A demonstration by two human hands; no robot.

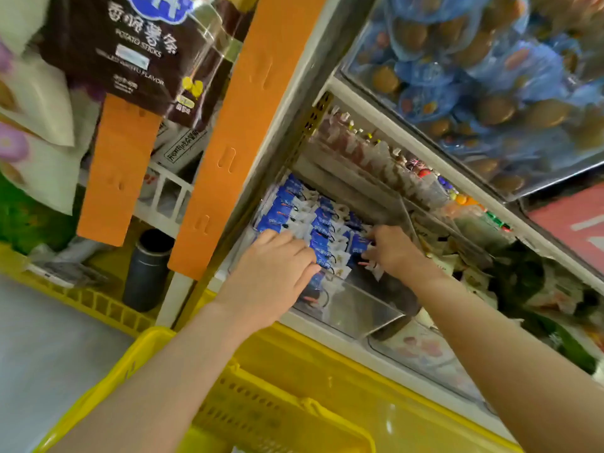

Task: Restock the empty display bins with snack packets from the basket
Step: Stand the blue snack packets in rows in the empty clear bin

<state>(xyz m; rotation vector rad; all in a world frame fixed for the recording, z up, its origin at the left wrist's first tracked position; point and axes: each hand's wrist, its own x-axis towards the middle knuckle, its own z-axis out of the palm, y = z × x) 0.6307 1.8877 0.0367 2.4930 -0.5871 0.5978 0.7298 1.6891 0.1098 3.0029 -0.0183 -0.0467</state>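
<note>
Snack packets (322, 238) under, between both hands (271, 269) (392, 250)

Two hands, the left hand (274, 273) and the right hand (392, 250). One clear display bin (353, 308) with about three rows of blue-and-white snack packets (294, 210), too overlapped to count singly. Two orange strips, one long strip (248, 125) and one short strip (121, 168). One dark flask (148, 269), one potato-stick bag (137, 53), one yellow basket (108, 380).

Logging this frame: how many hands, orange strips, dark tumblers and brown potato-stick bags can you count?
Hands: 2 (left hand resting on the blue-and-white packets, right hand pinching some)
Orange strips: 2 (short orange strip, long orange strip)
Dark tumbler: 1
Brown potato-stick bag: 1
Total: 6
</note>
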